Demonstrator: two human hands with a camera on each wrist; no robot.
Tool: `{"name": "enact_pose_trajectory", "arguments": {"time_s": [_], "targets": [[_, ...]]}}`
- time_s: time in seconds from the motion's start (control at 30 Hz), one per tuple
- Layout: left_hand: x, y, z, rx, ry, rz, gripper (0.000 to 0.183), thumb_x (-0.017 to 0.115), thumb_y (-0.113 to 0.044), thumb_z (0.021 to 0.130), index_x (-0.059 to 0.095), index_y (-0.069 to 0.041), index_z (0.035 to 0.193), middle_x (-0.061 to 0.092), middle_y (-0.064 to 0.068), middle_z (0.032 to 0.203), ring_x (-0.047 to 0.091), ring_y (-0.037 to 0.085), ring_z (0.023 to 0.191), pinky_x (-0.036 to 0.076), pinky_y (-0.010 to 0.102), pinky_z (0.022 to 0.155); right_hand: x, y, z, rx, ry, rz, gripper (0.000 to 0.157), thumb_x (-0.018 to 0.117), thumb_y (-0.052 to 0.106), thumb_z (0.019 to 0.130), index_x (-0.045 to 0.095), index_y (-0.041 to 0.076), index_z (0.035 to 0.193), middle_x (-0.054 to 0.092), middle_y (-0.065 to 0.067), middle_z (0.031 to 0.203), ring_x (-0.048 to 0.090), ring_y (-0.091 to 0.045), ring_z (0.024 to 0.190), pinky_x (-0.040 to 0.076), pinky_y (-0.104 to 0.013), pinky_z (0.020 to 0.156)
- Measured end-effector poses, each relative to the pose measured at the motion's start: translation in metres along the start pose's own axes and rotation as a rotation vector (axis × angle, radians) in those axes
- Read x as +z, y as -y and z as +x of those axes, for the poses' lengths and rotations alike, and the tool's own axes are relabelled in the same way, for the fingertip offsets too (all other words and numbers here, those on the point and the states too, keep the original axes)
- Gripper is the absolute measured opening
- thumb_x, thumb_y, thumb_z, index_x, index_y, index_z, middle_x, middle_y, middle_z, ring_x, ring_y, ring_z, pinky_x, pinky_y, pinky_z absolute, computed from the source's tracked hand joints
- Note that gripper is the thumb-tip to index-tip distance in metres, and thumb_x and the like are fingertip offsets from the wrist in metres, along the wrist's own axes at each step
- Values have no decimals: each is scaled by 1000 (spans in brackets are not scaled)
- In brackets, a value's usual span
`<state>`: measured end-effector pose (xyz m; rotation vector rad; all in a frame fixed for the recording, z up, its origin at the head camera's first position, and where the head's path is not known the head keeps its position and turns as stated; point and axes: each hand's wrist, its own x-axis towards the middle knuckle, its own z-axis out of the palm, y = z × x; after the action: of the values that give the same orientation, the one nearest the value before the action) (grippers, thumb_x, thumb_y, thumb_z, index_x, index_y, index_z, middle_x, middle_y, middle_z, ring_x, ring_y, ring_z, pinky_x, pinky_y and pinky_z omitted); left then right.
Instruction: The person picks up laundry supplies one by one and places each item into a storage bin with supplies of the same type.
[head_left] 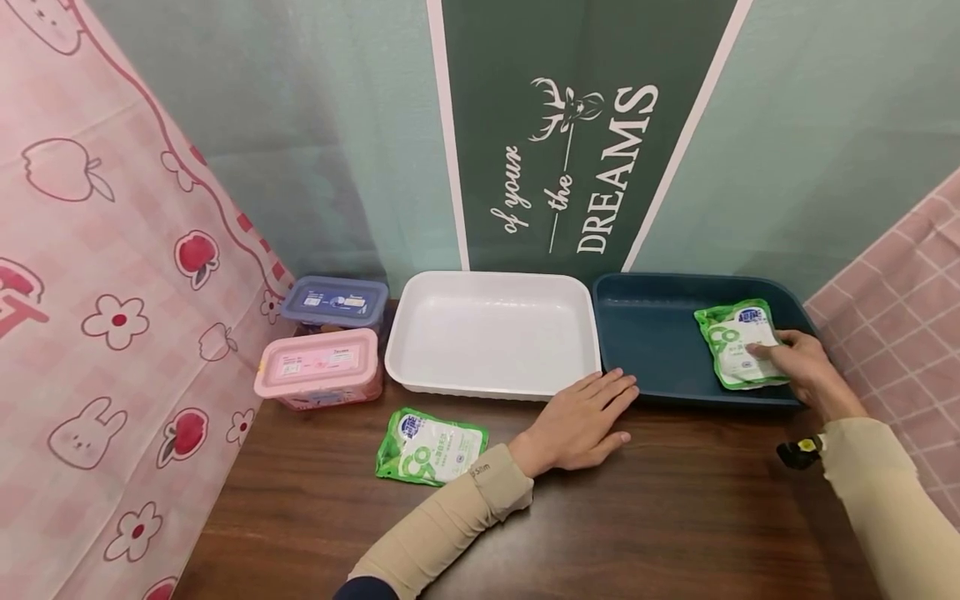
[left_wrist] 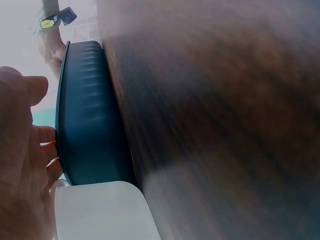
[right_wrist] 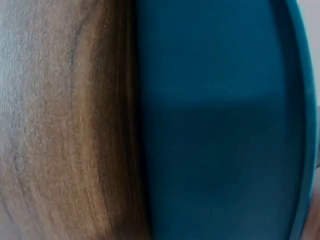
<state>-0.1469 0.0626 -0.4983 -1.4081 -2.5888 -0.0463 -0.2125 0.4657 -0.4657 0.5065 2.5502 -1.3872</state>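
Note:
In the head view my right hand (head_left: 806, 367) grips the right edge of a green-and-white packet (head_left: 742, 346), its thumb lying over the printed front. The packet is inside the dark blue tray (head_left: 652, 367), toward its right end. My left hand (head_left: 581, 421) is spread flat, fingertips at the front rims where the blue tray meets the white tray (head_left: 491, 333). A second green-and-white packet (head_left: 442, 446) lies on the table, partly behind my left sleeve. The left wrist view shows the left fingers (left_wrist: 47, 135) against the blue tray's rim. The right wrist view is mostly the blue tray's outer wall (right_wrist: 220, 125).
Left of the white tray stand a pink lidded box (head_left: 322, 371) and, behind it, a blue lidded box (head_left: 337, 302). All rest on a dark wooden table (head_left: 660, 517). Patterned cloths hang at the left, back and right.

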Motion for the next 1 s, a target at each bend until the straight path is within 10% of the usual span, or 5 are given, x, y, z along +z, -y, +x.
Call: {"name": "enact_pose_trajectory", "arguments": {"time_s": [0.4, 1.0], "targets": [[0, 0, 1, -3, 9, -6, 68, 34, -51, 115, 27, -13, 170, 29, 3, 177, 19, 20, 167, 9, 34, 137, 1, -2, 2, -71, -35, -188, 80, 49, 31, 110, 16, -29, 152, 57, -31, 107, 66, -8, 64, 61, -32, 59], [1, -3, 0, -2, -3, -5, 68, 36, -51, 114, 28, -13, 170, 30, 4, 176, 20, 20, 166, 11, 34, 136, 2, -7, 4, -30, -31, -344, 78, 54, 31, 107, 22, -29, 145, 48, -42, 115, 64, -24, 71, 55, -34, 59]]}}
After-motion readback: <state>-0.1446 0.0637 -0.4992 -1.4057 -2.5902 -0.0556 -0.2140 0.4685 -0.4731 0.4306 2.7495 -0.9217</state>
